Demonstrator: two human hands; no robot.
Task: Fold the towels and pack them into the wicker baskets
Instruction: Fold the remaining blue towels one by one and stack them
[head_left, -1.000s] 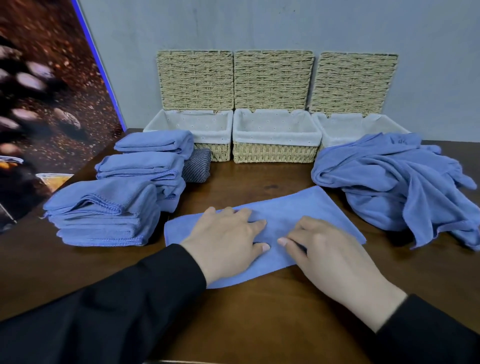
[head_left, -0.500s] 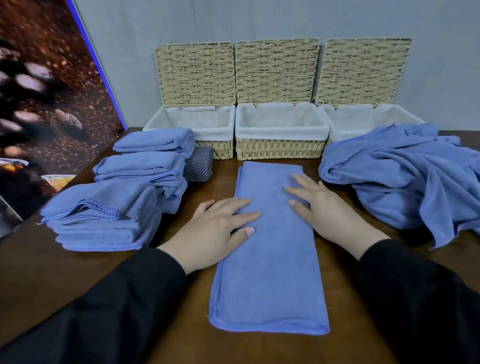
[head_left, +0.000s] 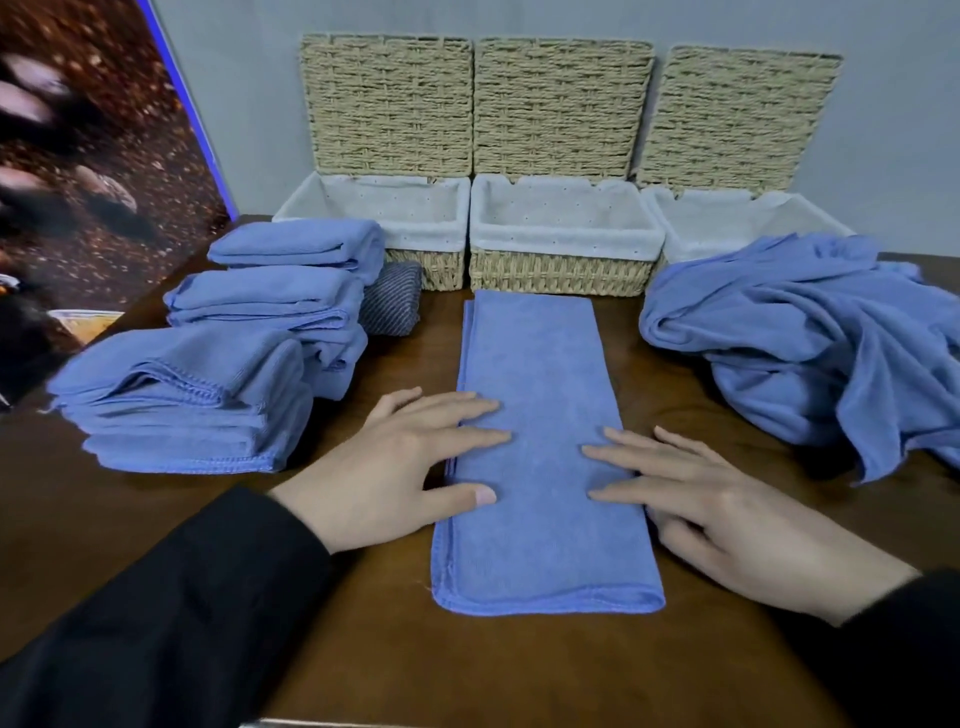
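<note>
A blue towel (head_left: 540, 395), folded into a long strip, lies lengthwise on the table in front of me. My left hand (head_left: 395, 467) rests flat on its left edge, fingers straight. My right hand (head_left: 727, 514) lies flat on its right edge, fingers straight. Three lined wicker baskets stand open at the back: left (head_left: 441, 270), middle (head_left: 561, 270), right (head_left: 675, 244). All three look empty. Folded blue towels sit in stacks (head_left: 187, 395) at the left. A heap of unfolded blue towels (head_left: 810, 332) lies at the right.
A dark striped rolled cloth (head_left: 392, 304) sits between the folded stacks and the left basket. The basket lids (head_left: 561, 104) lean upright against the grey wall. A printed panel (head_left: 93, 156) borders the brown wooden table (head_left: 467, 670) on the left.
The towel turned from lying crosswise to lengthwise. Since half a second ago, both hands slid toward me along its edges, the right hand moving farthest.
</note>
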